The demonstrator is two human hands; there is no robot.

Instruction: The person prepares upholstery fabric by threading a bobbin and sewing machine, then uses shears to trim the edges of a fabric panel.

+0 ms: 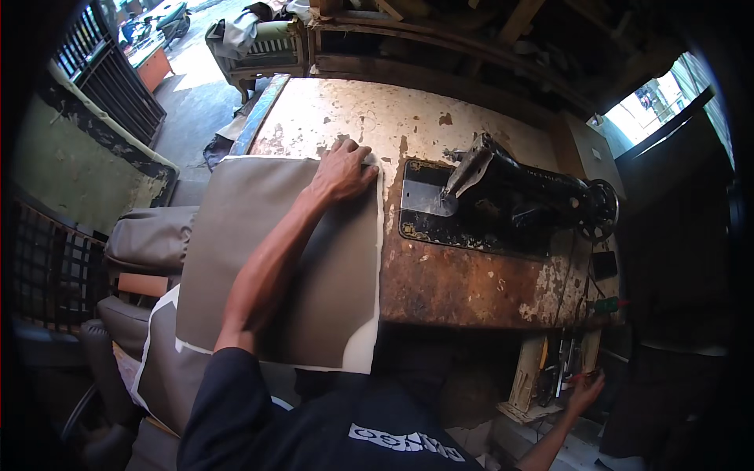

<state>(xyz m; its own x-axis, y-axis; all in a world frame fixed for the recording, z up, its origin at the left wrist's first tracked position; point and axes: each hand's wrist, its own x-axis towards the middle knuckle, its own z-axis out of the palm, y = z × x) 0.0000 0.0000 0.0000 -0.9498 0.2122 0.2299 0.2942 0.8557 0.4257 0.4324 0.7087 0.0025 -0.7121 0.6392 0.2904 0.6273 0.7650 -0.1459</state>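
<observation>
A brown leather-like sheet point(251, 235) with white edges lies over the left part of the worktable and hangs toward my body. My left hand point(345, 171) is on its far right corner, fingers bent and closed at the edge. At the lower right, my right hand point(586, 390) is at an open drawer point(528, 377) under the table, fingers bent together beside several slim tools. Something small and reddish shows at its fingertips; I cannot make out what it is. A black sewing machine point(510, 196) stands right of the sheet.
The worn worktable point(448, 282) has peeling patches. A green-handled tool point(605, 305) lies at its right front edge. Brown padded pieces point(149, 239) are piled at the left. A wooden rack point(440, 39) stands behind the table, beside a chair frame point(263, 47).
</observation>
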